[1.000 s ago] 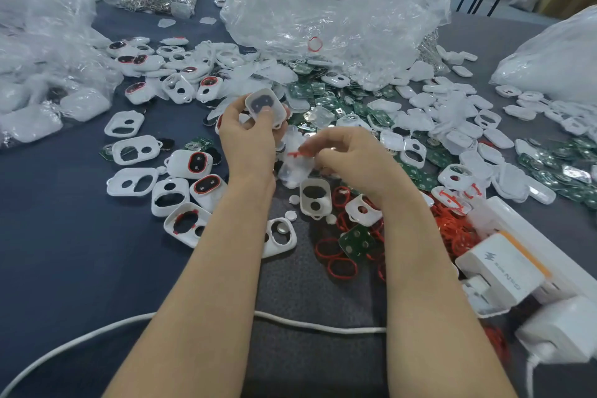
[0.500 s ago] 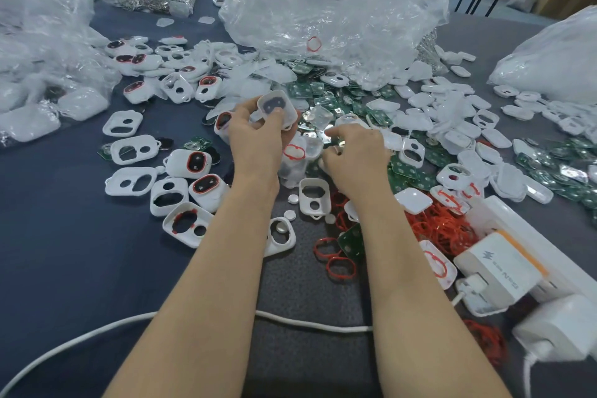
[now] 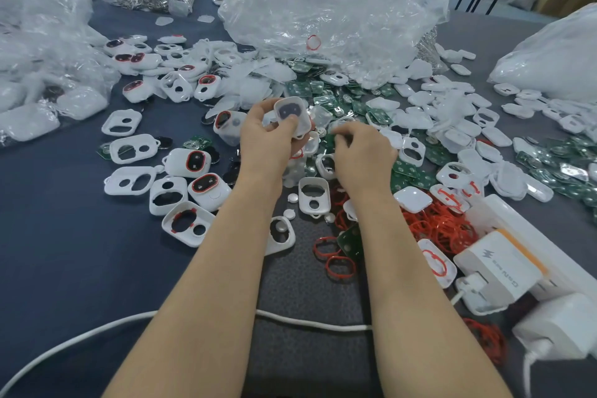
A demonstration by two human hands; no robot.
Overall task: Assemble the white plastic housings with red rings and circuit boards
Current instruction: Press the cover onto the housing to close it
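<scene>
White is the colour of the housing (image 3: pixel 292 116) that your left hand (image 3: pixel 268 142) grips at the centre of the frame, with the thumb on its front face and the fingers curled round its edges, clear of the dark blue table cover (image 3: pixel 64 252). Your right hand (image 3: pixel 363 155) lies just right of it, palm down, with the fingers bent into the heap of green circuit boards (image 3: pixel 302 87); you cannot tell from this view whether they pinch a part. An empty housing frame (image 3: pixel 311 192) lies directly below and between both wrists. Loose red rings (image 3: pixel 433 226) are piled at the lower right, beside the white charger (image 3: pixel 497 265). Housings already fitted with rings (image 3: pixel 208 186) lie at centre left. A crumpled clear plastic bag (image 3: pixel 323 10) fills the upper centre, and a white cable (image 3: pixel 307 321) passes under both forearms.
</scene>
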